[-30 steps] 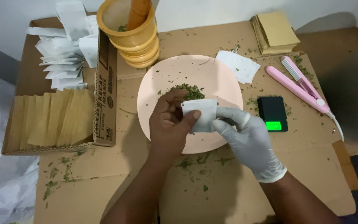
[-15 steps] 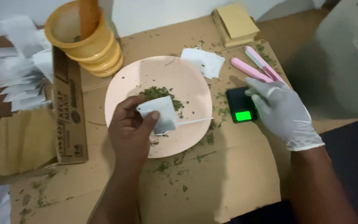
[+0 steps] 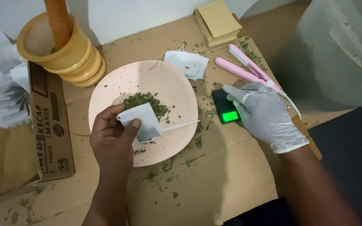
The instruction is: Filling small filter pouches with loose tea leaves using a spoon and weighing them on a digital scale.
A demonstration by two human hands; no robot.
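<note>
My bare left hand (image 3: 115, 138) pinches a small white paper sachet (image 3: 142, 121) over the pink plate (image 3: 177, 83). A heap of green dried herb (image 3: 141, 100) lies on the plate just behind the sachet, and a thin white stick (image 3: 181, 124) rests on the plate's right side. My right hand (image 3: 261, 112), in a white glove, lies with fingers spread on a small black pocket scale (image 3: 227, 109) whose display glows green. It holds nothing.
A yellow mortar with a wooden pestle (image 3: 61, 46) stands at the back left. An open carton (image 3: 47, 125) holds white and tan sachets. A pink heat sealer (image 3: 248, 69), a white sachet (image 3: 188, 63), a tan stack (image 3: 218, 21) and a translucent bag (image 3: 340, 54) lie right.
My right hand let go of the sachet and moved right onto the scale. My left hand keeps the sachet over the plate. The view shifted right.
</note>
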